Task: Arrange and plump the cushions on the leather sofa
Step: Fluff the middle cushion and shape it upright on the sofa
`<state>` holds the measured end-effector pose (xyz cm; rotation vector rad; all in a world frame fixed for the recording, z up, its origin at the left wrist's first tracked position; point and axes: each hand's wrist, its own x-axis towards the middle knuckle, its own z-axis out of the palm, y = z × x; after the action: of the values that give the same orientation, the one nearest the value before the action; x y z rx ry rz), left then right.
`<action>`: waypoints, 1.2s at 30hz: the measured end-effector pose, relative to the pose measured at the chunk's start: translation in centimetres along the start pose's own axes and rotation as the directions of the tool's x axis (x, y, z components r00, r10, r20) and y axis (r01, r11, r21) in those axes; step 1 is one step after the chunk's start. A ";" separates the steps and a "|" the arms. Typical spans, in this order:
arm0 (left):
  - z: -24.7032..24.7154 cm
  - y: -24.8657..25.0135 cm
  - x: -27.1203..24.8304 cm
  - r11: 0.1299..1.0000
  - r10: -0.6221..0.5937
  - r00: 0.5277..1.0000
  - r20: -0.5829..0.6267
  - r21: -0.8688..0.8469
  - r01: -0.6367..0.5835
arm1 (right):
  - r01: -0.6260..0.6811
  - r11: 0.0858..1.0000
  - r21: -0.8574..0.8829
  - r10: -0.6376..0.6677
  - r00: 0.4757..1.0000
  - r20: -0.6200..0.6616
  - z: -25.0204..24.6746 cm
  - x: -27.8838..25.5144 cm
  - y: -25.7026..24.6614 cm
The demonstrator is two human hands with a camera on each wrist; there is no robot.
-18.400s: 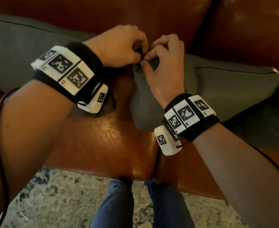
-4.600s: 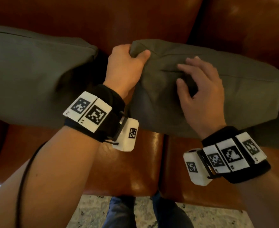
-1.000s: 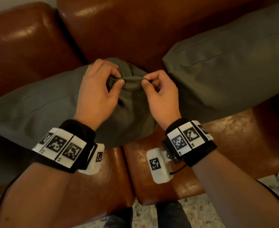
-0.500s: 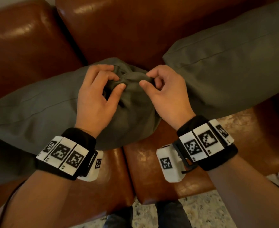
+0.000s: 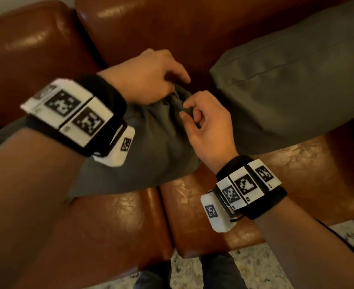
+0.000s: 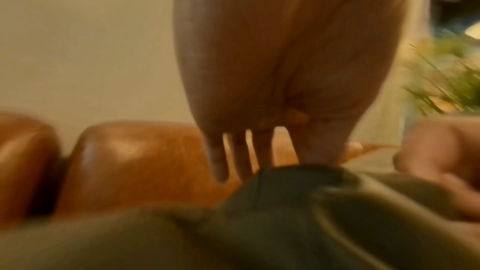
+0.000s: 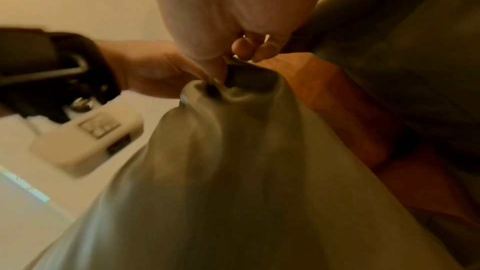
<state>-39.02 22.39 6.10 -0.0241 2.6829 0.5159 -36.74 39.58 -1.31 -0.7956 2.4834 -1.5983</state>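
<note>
A grey-green cushion (image 5: 153, 151) lies across the brown leather sofa (image 5: 192, 28), its upper corner bunched between my hands. My left hand (image 5: 151, 78) grips the corner from above and the left, fingers curled over the fabric. My right hand (image 5: 205, 117) pinches the same corner from the right with thumb and forefinger. In the right wrist view the fabric (image 7: 233, 171) is drawn into a gathered peak under the fingertips (image 7: 244, 48). The left wrist view shows my fingers (image 6: 218, 163) hanging down behind the cushion edge (image 6: 298, 192). A second grey-green cushion (image 5: 297, 80) leans on the backrest at the right.
The sofa's seat cushions (image 5: 203, 205) show below the hands, with a seam between them. A patterned rug (image 5: 266, 274) and my jeans-clad legs (image 5: 218, 274) lie at the bottom edge. A green plant (image 6: 446, 81) stands beyond the sofa on the right.
My left forearm has swung up and across, so the hand now comes at the corner from the upper left. The right hand moved slightly down and keeps its pinch.
</note>
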 end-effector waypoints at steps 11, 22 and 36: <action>0.8 -0.6 1.8 0.984 -0.140 0.988 -0.059 -0.118 0.133 | -0.037 0.998 -0.045 0.038 0.999 0.021 -1.0 0.1 0.3; 1.0 -1.5 2.1 0.705 -0.438 0.894 -0.094 -0.653 0.276 | -0.055 0.998 -0.017 0.054 0.998 -0.030 -0.7 0.6 0.8; 3.2 -2.1 1.1 0.661 -0.320 0.897 -0.306 -0.750 -0.020 | -0.440 0.889 0.130 0.448 0.893 -0.044 0.0 2.3 -0.3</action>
<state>-38.54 21.66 2.19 -0.6639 2.5944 1.6827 -38.63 38.46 -0.58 -0.1312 2.3566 -1.5970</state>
